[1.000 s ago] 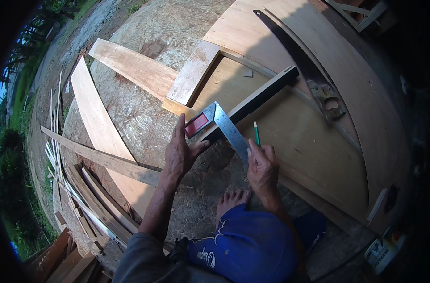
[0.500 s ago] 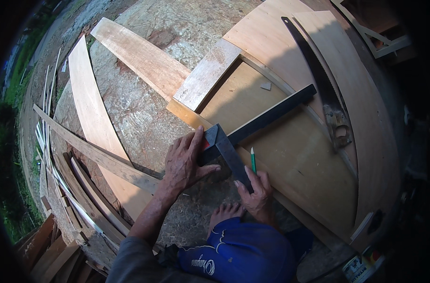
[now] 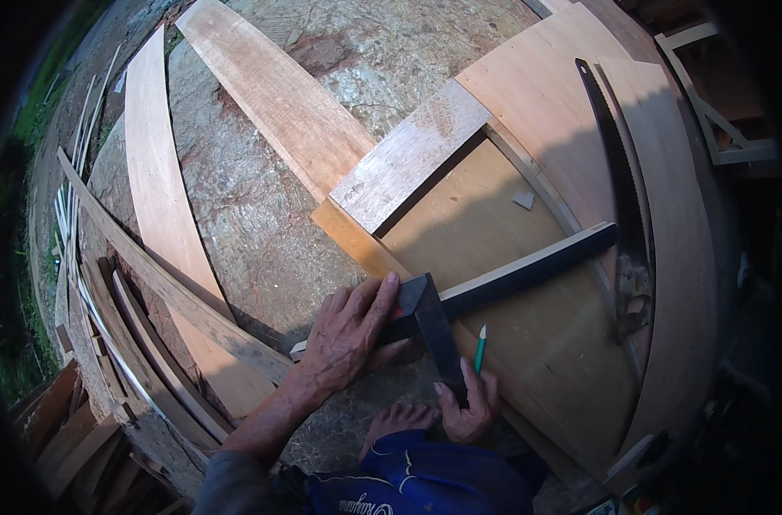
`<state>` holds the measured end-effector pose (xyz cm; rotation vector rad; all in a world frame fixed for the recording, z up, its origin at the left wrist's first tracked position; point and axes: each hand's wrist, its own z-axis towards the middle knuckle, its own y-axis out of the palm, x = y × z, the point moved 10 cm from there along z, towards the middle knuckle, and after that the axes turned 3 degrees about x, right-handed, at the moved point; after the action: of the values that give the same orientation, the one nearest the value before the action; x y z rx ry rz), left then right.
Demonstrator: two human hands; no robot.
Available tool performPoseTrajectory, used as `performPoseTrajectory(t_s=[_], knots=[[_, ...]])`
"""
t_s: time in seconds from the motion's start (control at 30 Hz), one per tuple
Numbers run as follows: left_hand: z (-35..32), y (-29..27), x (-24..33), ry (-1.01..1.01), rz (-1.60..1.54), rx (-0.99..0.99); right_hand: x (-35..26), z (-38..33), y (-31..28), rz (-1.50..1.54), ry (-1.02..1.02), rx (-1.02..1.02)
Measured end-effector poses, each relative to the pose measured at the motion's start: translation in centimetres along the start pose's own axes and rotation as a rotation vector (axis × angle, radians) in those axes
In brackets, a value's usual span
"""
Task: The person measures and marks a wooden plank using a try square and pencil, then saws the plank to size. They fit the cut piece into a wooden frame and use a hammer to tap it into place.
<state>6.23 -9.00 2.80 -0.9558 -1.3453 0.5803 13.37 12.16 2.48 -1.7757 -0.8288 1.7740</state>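
A dark wooden strip (image 3: 528, 268) with a pale upper edge lies across a wooden frame panel (image 3: 545, 335). My left hand (image 3: 344, 335) is closed round the strip's near end and the corner of a try square, thumb below and fingers on top. The dark metal try square (image 3: 438, 330) crosses the strip, one arm pointing down toward me. At that arm's lower end, my right hand (image 3: 470, 405) pinches the metal. A green pencil (image 3: 481, 350) sticks up from the same hand, its sharpened tip upward. The right hand's lower fingers are partly hidden.
A handsaw (image 3: 614, 172) lies on plywood sheets (image 3: 571, 103) at the right. Long boards (image 3: 271, 94) stretch over the rock slab (image 3: 245, 215); thin battens (image 3: 150, 343) lie at the left. My bare foot (image 3: 399, 422) is just below the work.
The view has shifted, so the panel and saw appear lower and farther right. Both hands keep their hold on the strip, square and pencil.
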Motion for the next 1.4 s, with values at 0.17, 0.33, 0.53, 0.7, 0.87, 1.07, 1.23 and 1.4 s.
performPoseTrajectory(t_s=[0.17, 0.33, 0.53, 0.7, 0.87, 1.07, 1.23, 1.4], knots=[[0.1, 0.0, 0.1, -0.005, 0.018, -0.021, 0.7, -0.4, 0.0, 0.046, 0.077, -0.031], [0.4, -0.2, 0.3, 0.010, 0.028, -0.009, 0.9, -0.3, 0.0, 0.040, 0.121, -0.040], [0.5, 0.0, 0.2, 0.012, 0.035, -0.029, 1.0, -0.1, -0.1, 0.035, 0.087, -0.013], [0.4, -0.1, 0.3, 0.012, 0.030, -0.023, 0.8, 0.0, -0.2, 0.050, 0.079, -0.011], [0.0, 0.6, -0.3, -0.029, -0.010, -0.059, 0.9, -0.1, 0.0, 0.076, 0.120, -0.038], [0.2, 0.7, -0.1, -0.026, 0.009, -0.066, 0.5, 0.2, -0.2, 0.037, 0.043, -0.030], [0.1, 0.6, -0.3, -0.034, -0.002, -0.043, 0.2, 0.4, -0.3, 0.040, 0.048, -0.028], [0.6, 0.2, 0.2, 0.013, 0.038, -0.045, -1.1, 1.2, -2.4, -0.100, -0.133, 0.074]])
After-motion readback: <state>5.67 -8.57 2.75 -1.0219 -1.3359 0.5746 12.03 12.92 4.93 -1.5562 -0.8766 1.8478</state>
